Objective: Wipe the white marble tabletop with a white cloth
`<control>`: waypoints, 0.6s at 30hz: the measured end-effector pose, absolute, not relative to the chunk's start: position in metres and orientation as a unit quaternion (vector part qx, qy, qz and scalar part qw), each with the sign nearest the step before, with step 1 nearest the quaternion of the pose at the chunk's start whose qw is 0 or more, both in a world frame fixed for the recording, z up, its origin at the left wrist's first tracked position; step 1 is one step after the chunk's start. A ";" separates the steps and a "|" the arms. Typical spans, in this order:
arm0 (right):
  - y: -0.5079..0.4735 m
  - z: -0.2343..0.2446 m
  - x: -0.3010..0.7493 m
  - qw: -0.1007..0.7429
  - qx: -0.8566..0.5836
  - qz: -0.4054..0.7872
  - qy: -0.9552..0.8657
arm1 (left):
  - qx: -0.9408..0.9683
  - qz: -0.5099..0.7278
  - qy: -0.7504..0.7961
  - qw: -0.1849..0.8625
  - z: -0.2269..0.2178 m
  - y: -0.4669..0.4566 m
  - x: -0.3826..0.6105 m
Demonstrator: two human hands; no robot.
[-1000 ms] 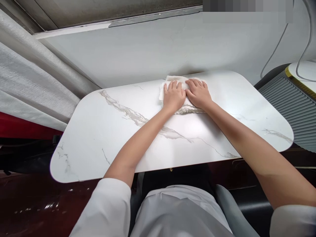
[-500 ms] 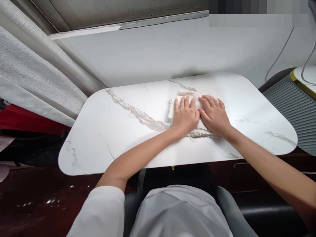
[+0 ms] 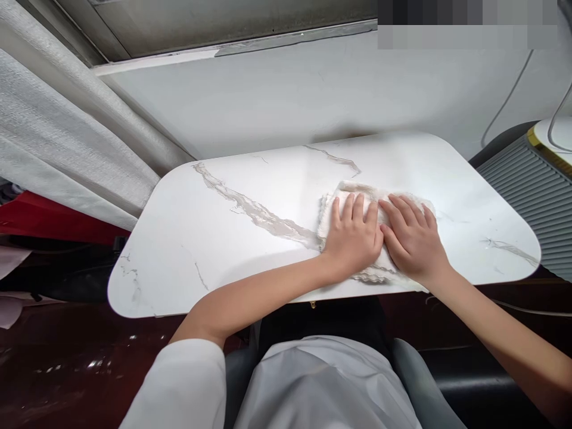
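Left hand (image 3: 355, 239) flat, fairly wide on folded white cloth (image 3: 383, 260), right hand (image 3: 414, 241) likewise beside it, marbled worktop (image 3: 268, 179) beneath

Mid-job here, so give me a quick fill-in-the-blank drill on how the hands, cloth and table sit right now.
1. The left hand and the right hand rest on the cloth with palms facing ____.
2. Of the table's front and back edges, the cloth lies nearer the ____ one.
3. The ribbed grey unit stands beyond the table's ____ end.
4. The fabric showing below the pale curtain is coloured ____.

Missing words: down; front; right; red.
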State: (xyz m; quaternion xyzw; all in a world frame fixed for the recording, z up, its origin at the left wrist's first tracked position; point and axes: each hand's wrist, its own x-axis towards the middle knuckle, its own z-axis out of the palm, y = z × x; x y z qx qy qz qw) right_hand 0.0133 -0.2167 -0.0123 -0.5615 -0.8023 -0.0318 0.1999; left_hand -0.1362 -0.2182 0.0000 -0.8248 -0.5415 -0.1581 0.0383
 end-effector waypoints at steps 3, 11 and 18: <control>-0.225 -0.012 0.024 0.196 -0.561 -0.034 -0.804 | -0.832 -0.156 -0.530 0.039 0.001 -0.223 -0.126; -0.220 -0.002 0.031 0.180 -0.575 -0.018 -0.798 | -0.834 -0.168 -0.524 0.040 -0.002 -0.218 -0.114; -0.185 -0.004 0.036 0.189 -0.583 -0.013 -0.790 | -0.824 -0.177 -0.538 -0.002 -0.001 -0.189 -0.105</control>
